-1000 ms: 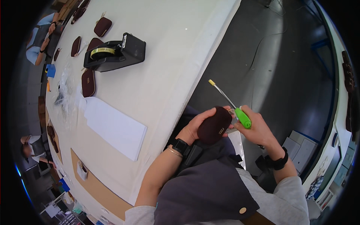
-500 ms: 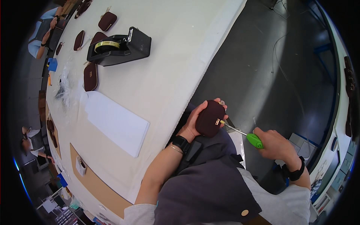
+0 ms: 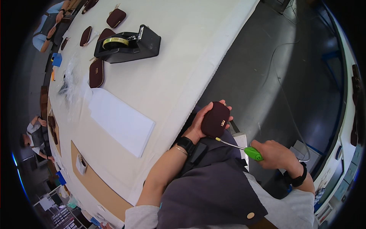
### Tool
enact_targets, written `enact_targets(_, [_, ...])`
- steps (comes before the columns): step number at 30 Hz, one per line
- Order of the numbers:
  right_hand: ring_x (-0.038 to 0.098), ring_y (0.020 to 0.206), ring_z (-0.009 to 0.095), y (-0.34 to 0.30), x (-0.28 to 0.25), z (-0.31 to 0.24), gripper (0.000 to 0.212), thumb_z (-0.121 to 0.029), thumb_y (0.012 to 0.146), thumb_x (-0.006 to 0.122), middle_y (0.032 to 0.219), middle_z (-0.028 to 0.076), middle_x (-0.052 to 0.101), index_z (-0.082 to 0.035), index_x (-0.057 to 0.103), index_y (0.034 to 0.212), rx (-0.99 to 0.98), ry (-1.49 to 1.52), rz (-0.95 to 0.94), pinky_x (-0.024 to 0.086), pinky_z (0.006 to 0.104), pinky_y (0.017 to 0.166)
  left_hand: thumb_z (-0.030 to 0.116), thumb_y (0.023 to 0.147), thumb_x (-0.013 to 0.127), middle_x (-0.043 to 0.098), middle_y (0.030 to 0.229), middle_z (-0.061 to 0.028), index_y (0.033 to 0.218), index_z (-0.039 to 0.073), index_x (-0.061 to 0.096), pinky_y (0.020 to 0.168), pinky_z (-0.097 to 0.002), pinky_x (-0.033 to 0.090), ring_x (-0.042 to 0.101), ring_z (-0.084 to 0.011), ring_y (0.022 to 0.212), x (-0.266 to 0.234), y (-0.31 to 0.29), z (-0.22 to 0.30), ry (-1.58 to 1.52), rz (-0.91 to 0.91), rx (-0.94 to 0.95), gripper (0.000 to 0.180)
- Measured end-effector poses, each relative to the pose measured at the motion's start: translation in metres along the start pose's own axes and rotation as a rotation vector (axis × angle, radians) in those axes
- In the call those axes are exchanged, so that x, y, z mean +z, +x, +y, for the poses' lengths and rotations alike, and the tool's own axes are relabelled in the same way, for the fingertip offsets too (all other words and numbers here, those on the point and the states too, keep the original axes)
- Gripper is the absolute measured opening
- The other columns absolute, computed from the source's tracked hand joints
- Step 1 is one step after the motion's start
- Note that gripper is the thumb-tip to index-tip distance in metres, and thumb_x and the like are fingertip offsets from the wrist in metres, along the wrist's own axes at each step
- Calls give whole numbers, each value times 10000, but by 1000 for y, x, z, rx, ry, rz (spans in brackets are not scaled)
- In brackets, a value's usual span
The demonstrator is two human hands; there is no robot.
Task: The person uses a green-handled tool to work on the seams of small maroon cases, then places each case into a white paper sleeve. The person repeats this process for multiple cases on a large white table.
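Just off the table's edge, above my lap, my left hand (image 3: 197,125) holds a small dark burgundy zip case (image 3: 214,121) with rounded corners. Its fingers wrap round the far side, and small gold lettering shows on the upward face. My right hand (image 3: 277,154) grips the green handle of a thin metal-shafted tool (image 3: 253,153) with a pale yellow tip. The tip is at the case's lower edge; whether it touches cannot be made out. Part of the handle is hidden inside my right fist.
On the white table (image 3: 179,65) stand a black tape dispenser (image 3: 131,51) and several burgundy cases (image 3: 97,73). White paper sheets (image 3: 122,122) and crumpled clear plastic (image 3: 70,82) lie nearby. Two people (image 3: 47,28) work beyond the far side. A cable (image 3: 280,76) runs across the dark floor.
The tool's tip has moved from beside the gold lettering down to the case's lower edge, my right hand shifting slightly with it. My left hand still holds the case.
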State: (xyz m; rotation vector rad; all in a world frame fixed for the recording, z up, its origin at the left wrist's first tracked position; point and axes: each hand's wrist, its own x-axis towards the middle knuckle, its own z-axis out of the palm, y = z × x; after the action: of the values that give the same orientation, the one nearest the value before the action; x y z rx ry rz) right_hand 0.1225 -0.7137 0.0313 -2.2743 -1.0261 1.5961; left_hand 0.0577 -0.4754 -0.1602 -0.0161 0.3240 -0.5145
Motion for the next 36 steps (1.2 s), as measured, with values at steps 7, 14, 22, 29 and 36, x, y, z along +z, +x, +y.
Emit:
enact_targets(7, [585, 787, 470, 1, -3, -6, 290, -95, 722, 628, 743, 254, 603, -36, 493, 972, -4, -21, 157, 454, 518, 705, 405, 933, 545, 578, 1158, -117, 1250, 134, 498, 723, -462, 569, 643, -307, 930, -14, 2, -9, 128, 44, 74, 420])
enact_targets(14, [562, 1013, 212, -7, -22, 0, 459, -44, 845, 669, 1134, 169, 612, 79, 494, 1251, -11, 377, 473, 435, 294, 889, 267, 902, 544, 570, 1100, -147, 1254, 122, 449, 737, -559, 554, 645, -340, 878, 78, -29, -20, 133, -152, 2, 393])
enact_targets(22, [537, 843, 150, 19, -50, -16, 268, -44, 857, 661, 934, 72, 604, 38, 570, 1095, -155, 414, 456, 456, 289, 779, 278, 886, 557, 554, 1117, -146, 1355, 61, 397, 826, -495, 554, 615, -329, 996, 173, -199, 35, 393, -147, 794, 542])
enact_targets(29, [448, 697, 114, 47, -59, -26, 196, -64, 849, 658, 766, 2, 478, -47, 535, 1000, -334, 242, 430, 405, 271, 610, 448, 950, 519, 498, 1248, -158, 1396, 42, 351, 915, -529, 496, 565, -327, 1100, 126, -287, 75, 511, 921, 1314, 627])
enact_targets(36, [560, 799, 206, 57, -60, -38, 286, -120, 839, 668, 894, 101, 597, -54, 552, 1092, -296, 115, 427, 464, 336, 716, 425, 842, 663, 544, 1212, -230, 1377, 27, 400, 784, -360, 534, 645, -268, 929, 130, -314, 77, 1365, 1489, 591, 717])
